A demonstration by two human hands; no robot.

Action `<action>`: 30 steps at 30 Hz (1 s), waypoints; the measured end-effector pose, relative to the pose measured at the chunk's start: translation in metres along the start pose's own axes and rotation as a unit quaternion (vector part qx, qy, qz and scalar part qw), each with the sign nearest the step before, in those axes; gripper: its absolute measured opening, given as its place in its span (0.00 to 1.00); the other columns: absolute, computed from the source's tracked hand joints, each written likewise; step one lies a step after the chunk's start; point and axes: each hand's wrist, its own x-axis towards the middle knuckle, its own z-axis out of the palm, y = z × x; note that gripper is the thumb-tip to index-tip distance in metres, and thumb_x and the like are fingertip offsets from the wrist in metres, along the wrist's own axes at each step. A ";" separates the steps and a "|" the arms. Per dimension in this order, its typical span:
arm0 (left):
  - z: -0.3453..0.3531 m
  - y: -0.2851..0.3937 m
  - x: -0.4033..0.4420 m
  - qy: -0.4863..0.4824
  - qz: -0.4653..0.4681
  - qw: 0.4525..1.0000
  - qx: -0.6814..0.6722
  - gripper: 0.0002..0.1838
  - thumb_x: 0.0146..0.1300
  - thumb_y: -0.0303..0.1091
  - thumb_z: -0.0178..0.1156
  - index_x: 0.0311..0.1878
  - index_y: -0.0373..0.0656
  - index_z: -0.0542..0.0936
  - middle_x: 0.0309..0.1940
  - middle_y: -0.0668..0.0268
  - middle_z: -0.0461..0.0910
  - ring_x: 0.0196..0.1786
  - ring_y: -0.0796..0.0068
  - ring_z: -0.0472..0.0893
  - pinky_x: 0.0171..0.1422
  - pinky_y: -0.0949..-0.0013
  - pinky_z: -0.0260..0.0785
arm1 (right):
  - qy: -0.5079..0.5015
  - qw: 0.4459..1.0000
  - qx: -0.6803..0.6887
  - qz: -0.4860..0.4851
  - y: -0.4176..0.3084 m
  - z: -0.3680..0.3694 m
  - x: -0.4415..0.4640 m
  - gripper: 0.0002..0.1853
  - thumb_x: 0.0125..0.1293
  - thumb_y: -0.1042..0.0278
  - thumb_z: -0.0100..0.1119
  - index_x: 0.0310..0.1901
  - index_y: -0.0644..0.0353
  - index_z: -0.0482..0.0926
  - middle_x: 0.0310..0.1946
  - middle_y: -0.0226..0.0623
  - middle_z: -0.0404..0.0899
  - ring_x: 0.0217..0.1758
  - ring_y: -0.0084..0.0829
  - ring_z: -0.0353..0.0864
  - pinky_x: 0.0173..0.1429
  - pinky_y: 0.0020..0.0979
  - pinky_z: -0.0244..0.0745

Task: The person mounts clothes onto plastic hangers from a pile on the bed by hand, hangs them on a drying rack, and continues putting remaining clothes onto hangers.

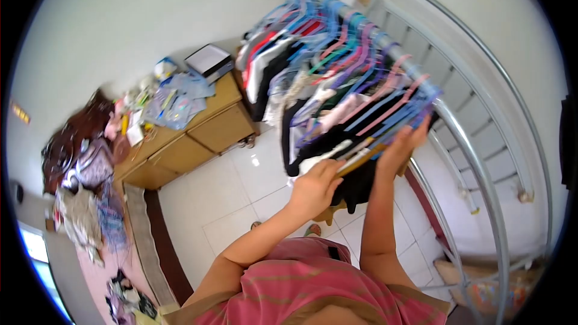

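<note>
Here's the left hand [315, 189], fingers curled on the near end of a hanger [359, 161], while the right hand [404, 144] is up by the hooks, touching the bunch there, though blur means I can't tell whether it grips. The hanger lies right between the two, its long axis slanting from the left hand up and rightward to the right, roughly crosswise to the rail [392, 50], and it's the right hand that's nearer that rail! Beyond, packed clothes [340, 112] run away along it, with the cluttered tabletop [221, 92] off to the left.
</note>
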 end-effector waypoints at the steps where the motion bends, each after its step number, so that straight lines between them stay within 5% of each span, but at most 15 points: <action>1: -0.008 -0.003 -0.008 -0.015 -0.015 1.000 0.001 0.19 0.58 0.30 0.61 0.55 0.46 0.75 0.45 0.60 0.78 0.44 0.56 0.80 0.43 0.63 0.74 | 0.016 1.000 0.005 0.011 0.004 0.001 -0.007 0.39 0.72 0.39 0.33 0.69 0.69 0.52 0.67 0.56 0.50 0.71 0.49 0.48 0.73 0.45 0.41; 6: -0.049 -0.049 -0.061 0.014 -0.056 0.998 0.022 0.17 0.58 0.30 0.62 0.51 0.47 0.78 0.44 0.64 0.79 0.40 0.59 0.81 0.41 0.64 0.75 | 0.075 0.997 -0.028 -0.020 -0.057 -0.004 -0.047 0.34 0.74 0.46 0.35 0.68 0.70 0.55 0.67 0.55 0.50 0.71 0.48 0.49 0.73 0.46 0.43; 10: -0.109 -0.076 -0.108 0.064 -0.124 0.989 0.041 0.14 0.59 0.29 0.62 0.49 0.47 0.79 0.44 0.64 0.79 0.37 0.61 0.81 0.40 0.64 0.75 | 0.002 0.993 0.084 -0.087 -0.132 0.022 -0.097 0.29 0.75 0.54 0.34 0.68 0.69 0.55 0.67 0.55 0.50 0.71 0.48 0.51 0.72 0.46 0.45; 15: -0.199 -0.108 -0.189 0.175 -0.173 0.968 0.052 0.12 0.58 0.26 0.62 0.46 0.45 0.80 0.42 0.63 0.80 0.35 0.64 0.82 0.38 0.67 0.75 | -0.172 0.967 0.178 -0.057 -0.223 0.076 -0.193 0.32 0.73 0.47 0.36 0.66 0.68 0.60 0.62 0.51 0.60 0.67 0.45 0.57 0.70 0.43 0.50; 22: -0.321 -0.128 -0.334 0.378 -0.254 0.887 0.075 0.09 0.58 0.25 0.62 0.42 0.44 0.81 0.40 0.62 0.80 0.32 0.66 0.82 0.35 0.67 0.73 | -0.429 0.818 0.373 -0.083 -0.369 0.127 -0.370 0.28 0.73 0.51 0.38 0.63 0.67 0.64 0.59 0.47 0.65 0.64 0.41 0.63 0.68 0.39 0.54; 30: -0.382 -0.091 -0.492 0.486 -0.407 0.763 0.128 0.10 0.60 0.24 0.60 0.45 0.42 0.81 0.42 0.62 0.80 0.36 0.70 0.82 0.39 0.72 0.76 | -0.657 0.587 0.456 -0.124 -0.491 0.097 -0.525 0.25 0.74 0.55 0.37 0.62 0.66 0.65 0.55 0.47 0.67 0.60 0.40 0.67 0.65 0.38 0.59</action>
